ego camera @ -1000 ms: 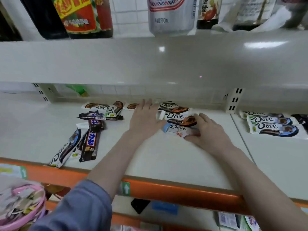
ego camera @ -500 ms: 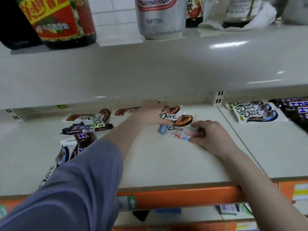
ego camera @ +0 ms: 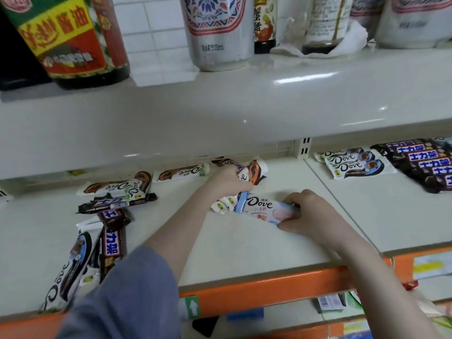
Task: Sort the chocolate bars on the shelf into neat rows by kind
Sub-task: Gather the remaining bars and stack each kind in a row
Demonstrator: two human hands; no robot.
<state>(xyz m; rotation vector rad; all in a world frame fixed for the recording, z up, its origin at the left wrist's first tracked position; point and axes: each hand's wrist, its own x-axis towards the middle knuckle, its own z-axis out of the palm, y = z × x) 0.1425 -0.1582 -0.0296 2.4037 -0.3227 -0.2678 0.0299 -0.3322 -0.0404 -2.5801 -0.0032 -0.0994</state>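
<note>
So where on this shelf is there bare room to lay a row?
Bare cream shelf lies in front of both hands, down to the orange front edge. Left side is crowded with scattered brown and white wrapped bars. The right bay has bare surface in front of the white Dove row.

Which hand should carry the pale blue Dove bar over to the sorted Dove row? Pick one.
Right hand: it already pinches the pale blue Dove bar and is nearer the sorted Dove row.

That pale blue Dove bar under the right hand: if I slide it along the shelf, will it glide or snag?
The pale blue Dove bar lies flat in a glossy wrapper on the smooth shelf, so it probably glides easily. Being flat, it should not roll. The right hand grips one end, so a push there may swing it round.
</note>
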